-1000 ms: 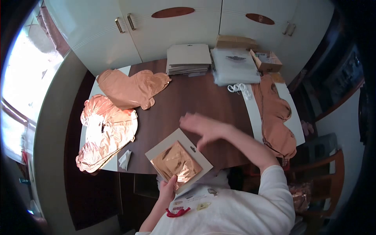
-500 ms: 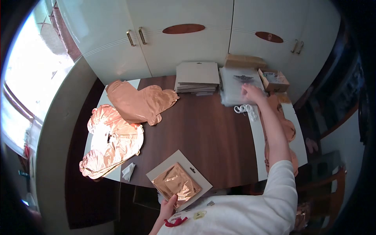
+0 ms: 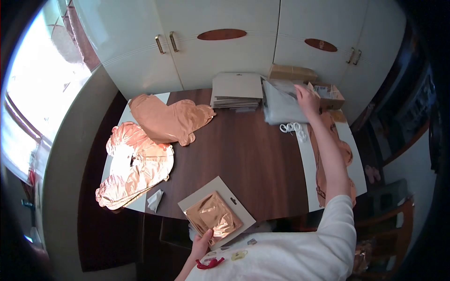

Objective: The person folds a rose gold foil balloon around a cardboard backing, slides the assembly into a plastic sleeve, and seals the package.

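Foil (image 3: 216,216) lies folded on a card (image 3: 227,188) at the near edge of the table (image 3: 243,154), the left hand (image 3: 202,244) pinching both, seemingly against slipping. Across the table, the right hand (image 3: 308,100) pinches up a clear bag (image 3: 284,87), apparently parting it from the pile (image 3: 280,110).

Left hand (image 3: 201,242) sat low and close to the body, closed in a grip with the thumb (image 3: 207,234) uppermost and the other fingers hidden beneath, its bare left forearm (image 3: 188,265) slanting up from the bottom edge of the view. Right arm (image 3: 332,154) reached far forward and well apart from the left, bare below the upper arm, elbow only slightly bent. Right hand (image 3: 307,99) was at the far end of that reach, back of the hand uppermost, fingers curled and drawn together in a pinch.
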`<control>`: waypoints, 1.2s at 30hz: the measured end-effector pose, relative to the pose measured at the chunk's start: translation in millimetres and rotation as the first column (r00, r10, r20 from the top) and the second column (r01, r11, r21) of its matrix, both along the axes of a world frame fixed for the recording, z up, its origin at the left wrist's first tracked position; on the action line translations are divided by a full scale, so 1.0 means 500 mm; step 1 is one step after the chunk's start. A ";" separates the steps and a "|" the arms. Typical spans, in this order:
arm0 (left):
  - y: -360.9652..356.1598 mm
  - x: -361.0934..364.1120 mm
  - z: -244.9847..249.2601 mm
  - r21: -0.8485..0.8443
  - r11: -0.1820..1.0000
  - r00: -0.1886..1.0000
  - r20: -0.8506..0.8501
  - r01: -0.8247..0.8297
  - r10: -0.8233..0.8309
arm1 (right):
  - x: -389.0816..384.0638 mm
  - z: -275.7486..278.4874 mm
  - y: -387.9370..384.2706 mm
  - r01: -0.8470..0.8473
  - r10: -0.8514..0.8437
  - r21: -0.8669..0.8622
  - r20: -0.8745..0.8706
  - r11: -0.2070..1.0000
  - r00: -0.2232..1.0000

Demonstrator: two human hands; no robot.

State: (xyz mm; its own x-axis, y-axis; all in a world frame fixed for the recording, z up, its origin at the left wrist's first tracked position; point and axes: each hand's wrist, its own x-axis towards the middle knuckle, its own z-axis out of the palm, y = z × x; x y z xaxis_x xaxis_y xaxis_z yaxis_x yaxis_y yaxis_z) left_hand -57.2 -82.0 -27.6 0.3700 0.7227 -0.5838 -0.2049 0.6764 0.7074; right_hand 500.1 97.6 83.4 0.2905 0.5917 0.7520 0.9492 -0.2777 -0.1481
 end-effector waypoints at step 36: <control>0.030 0.017 -0.005 0.127 0.984 0.990 -0.040 -0.127 0.133 | -0.590 -0.123 -0.167 -0.698 0.658 -0.492 -0.291 0.520 0.695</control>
